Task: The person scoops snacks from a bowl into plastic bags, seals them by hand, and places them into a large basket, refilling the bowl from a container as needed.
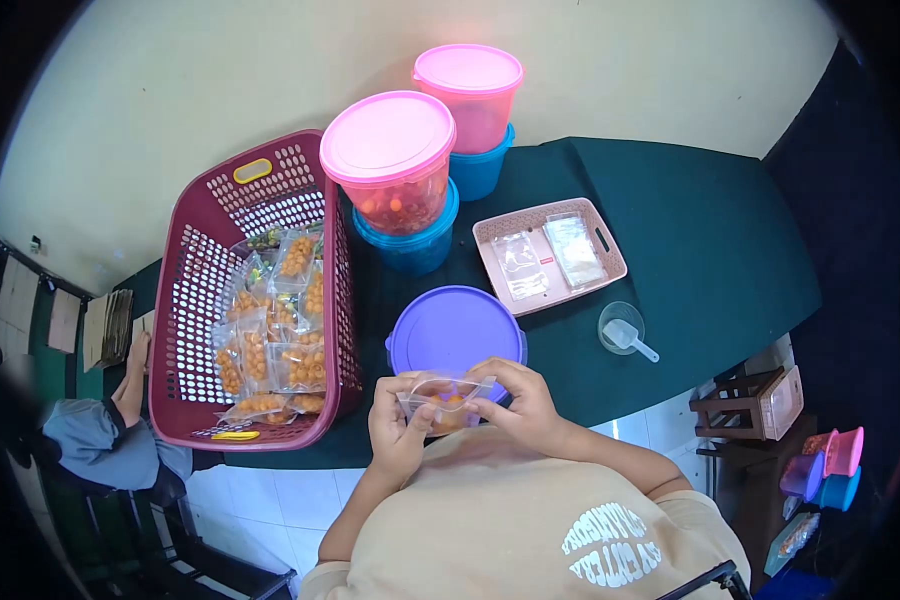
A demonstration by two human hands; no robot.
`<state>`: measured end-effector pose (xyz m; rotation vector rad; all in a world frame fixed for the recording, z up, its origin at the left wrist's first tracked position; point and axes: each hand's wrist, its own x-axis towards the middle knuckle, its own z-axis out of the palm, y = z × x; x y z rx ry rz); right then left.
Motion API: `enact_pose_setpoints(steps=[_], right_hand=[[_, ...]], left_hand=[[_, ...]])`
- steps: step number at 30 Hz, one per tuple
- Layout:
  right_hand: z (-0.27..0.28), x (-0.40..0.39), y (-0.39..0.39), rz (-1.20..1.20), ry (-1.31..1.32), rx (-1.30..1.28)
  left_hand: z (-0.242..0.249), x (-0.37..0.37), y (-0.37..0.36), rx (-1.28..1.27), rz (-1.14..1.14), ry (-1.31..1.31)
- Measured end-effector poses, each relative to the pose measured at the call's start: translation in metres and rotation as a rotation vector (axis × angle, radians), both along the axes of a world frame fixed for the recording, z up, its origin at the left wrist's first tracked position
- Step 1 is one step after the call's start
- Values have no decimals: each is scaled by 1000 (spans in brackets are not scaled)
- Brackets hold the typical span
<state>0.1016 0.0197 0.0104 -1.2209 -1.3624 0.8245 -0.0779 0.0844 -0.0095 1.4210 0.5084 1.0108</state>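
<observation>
Between my two hands, close in front of my chest, is a small clear zip bag (447,401) with orange snack pieces in its lower part. My left hand (398,425) pinches the bag's left side, thumb in front. At the upper right edge, the fingers and thumb of my right hand (518,400) grip the plastic. Just beyond the hands stands a tub with a purple lid (454,330), partly hidden by them. To the left, a large maroon basket (342,330) holds many filled bags (270,340) of orange snacks.
Pink-lidded tubs (388,140) sit stacked on blue ones (415,245) at the back. A pink tray (530,302) holds flat plastic bags. Right of it, a white scoop (625,335) rests in a clear bowl (610,312). Another person (100,435) sits at far left.
</observation>
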Motion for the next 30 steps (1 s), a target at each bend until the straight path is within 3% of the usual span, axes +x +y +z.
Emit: enact_pose_setpoints(steps=[6,8,14,18,20,26,30], right_hand=[[-4,-4,-4,-48,40,6],[-8,-4,-4,-70,42,-5],[-4,-3,-4,-74,49,92],[-3,-3,-3,-93,10,135],[-3,-3,-3,-105,-5,158],[-7,-3,-5,-99,-94,234],[-3,-4,-4,-84,-59,165]], left_hand=[[5,0,0,107,114,52],[6,-3,0,269,162,182],[9,2,5,473,245,172],[9,9,-1,392,258,83],[13,13,-6,129,243,4],[0,5,0,341,224,94],[1,5,-1,330,239,91]])
